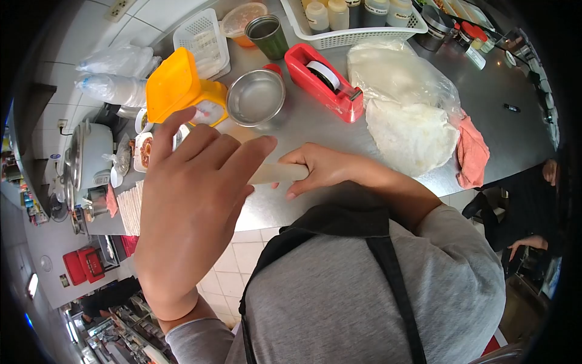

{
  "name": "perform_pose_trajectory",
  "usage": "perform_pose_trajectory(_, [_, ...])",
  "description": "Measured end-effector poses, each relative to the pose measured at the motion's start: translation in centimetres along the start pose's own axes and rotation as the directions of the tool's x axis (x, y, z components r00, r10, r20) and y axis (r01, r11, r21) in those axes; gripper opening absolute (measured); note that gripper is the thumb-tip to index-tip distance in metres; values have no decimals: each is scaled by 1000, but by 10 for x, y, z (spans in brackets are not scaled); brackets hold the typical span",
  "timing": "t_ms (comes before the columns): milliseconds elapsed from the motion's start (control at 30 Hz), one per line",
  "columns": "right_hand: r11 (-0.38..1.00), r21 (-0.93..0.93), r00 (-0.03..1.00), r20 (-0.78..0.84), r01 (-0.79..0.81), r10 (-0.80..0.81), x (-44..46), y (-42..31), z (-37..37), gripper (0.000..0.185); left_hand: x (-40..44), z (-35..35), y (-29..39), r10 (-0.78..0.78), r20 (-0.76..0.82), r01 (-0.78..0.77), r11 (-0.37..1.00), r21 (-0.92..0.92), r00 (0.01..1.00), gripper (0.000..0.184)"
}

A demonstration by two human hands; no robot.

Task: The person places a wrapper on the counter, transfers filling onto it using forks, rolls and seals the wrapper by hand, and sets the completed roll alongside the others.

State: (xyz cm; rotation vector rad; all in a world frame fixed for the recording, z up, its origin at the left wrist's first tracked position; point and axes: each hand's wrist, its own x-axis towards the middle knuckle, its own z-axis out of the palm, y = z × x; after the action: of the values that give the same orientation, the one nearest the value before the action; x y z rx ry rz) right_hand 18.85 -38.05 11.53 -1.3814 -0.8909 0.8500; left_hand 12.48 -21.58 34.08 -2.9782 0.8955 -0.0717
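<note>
A pale, slim roll [282,173] lies between my hands near the counter's front edge. My right hand [315,168] is closed around its right end, with thumb and fingers on either side. My left hand [200,182] is over the left end, palm down and fingers spread; it hides that end of the roll. Beyond my hands stand a metal bowl [256,97] and a yellow container [176,85] with its lid up. A stack of thin white wrappers [412,136] lies to the right, beside a plastic bag [397,73].
A red tape dispenser [324,82] stands behind my right hand. Similar rolls [129,209] lie in a row at the left. A white basket [357,37] holds several bottles. A pink cloth [471,151] is at the right. Another person [527,206] is at the far right.
</note>
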Motion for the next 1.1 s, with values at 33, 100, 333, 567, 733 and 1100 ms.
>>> perform_pose_trajectory(33, [996,50,996,-41,78,-76,2,1,4,31,-1,-3,2,4,-40,-5,1000,-24,999,56])
perform_pose_trajectory(100, [986,103,988,-92,132,-123,6,3,10,30,-6,-6,2,-47,-125,38,996,-80,991,53])
perform_pose_trajectory(333, [994,-17,981,-159,106,-107,1,-4,8,32,-19,35,1,-73,-180,19,959,-282,981,38])
perform_pose_trajectory(567, [958,-168,936,-230,231,-266,2,-12,14,36,-13,64,12,2,-222,-34,989,-141,975,32])
perform_pose_trajectory(733, [977,-117,944,-260,179,-204,0,-19,12,37,-19,59,12,-11,-301,-14,997,-79,954,31])
perform_pose_trajectory(1100, [961,-153,907,-325,230,-269,5,-21,18,33,-18,79,19,-76,-342,16,985,-173,937,30])
